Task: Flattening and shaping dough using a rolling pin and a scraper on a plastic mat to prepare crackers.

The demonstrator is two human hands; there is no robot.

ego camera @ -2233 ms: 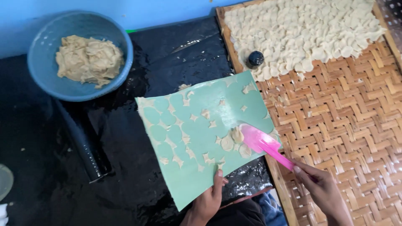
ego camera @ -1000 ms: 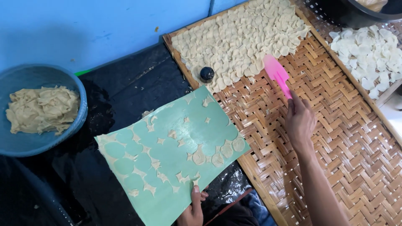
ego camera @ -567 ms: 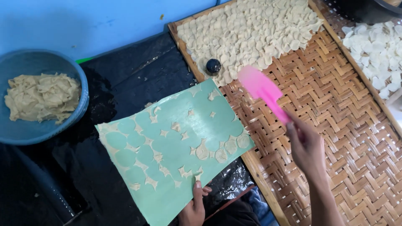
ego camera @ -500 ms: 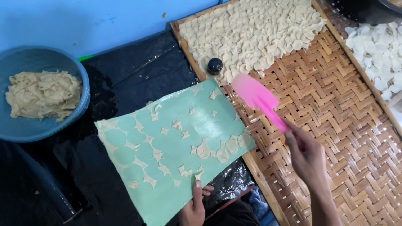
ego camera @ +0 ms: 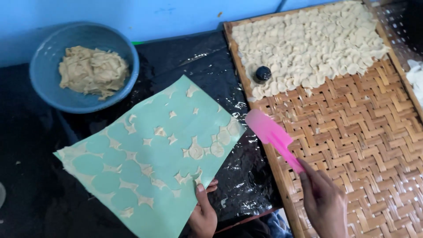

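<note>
your right hand (ego camera: 324, 203) is clamped on the handle of the pink spatula (ego camera: 274, 137), whose blade hangs over the near-left edge of the woven bamboo tray (ego camera: 374, 145), just beside the green sheet (ego camera: 150, 158). your left hand (ego camera: 203, 211) pinches that sheet's near edge, thumb on top; it lies on black plastic (ego camera: 211, 66), carrying dough scraps and a few rounds. a blue bowl of dough (ego camera: 83, 66) sits far left, and cut dough rounds (ego camera: 308, 44) cover the tray's far end.

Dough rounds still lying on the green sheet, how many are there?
3, clustered near the green sheet's right edge: one innermost, one beside it, one just above. Scraps around them could hide another.
</note>
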